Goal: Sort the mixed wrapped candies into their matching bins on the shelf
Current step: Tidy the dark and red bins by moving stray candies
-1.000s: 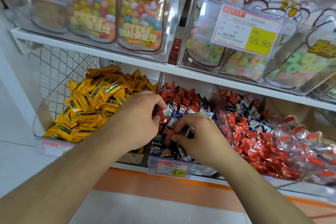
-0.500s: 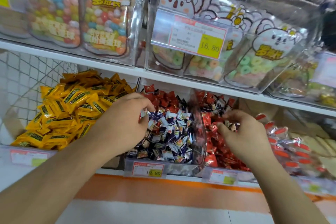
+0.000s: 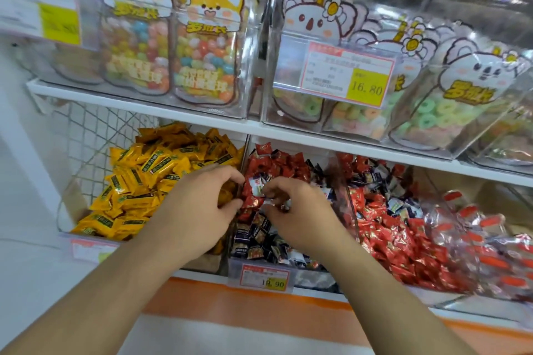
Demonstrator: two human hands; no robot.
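1. White shelf (image 3: 202, 119) boards hold clear candy boxes, one row above another.
2. On the top row stand jars of round colored candy (image 3: 138, 46) and bags of ring candy (image 3: 427, 115).
3. One price tag (image 3: 340, 75) with a yellow patch hangs on a top box.
4. On the lower row, the left bin is a wire basket (image 3: 86, 138) full of yellow candies (image 3: 138, 181).
5. Just beside it is the middle bin (image 3: 294, 272), with red candies (image 3: 277, 164) at the back and dark blue candies (image 3: 259, 242) at the front.
6. Another price tag (image 3: 264, 278) sits on the front of the middle bin.
7. Next to it on the right is a bin heaped mostly with red candies (image 3: 403, 239), and some dark blue ones are mixed in at the back.
8. Both hands are over the middle bin, close together.
9. The left hand (image 3: 199, 210) has curled fingers at the bin's left edge; I cannot tell if it holds anything.
10. The right hand (image 3: 302, 216) has its fingers bent together, pinching a small white-wrapped candy (image 3: 256, 186) on top of the red pile.
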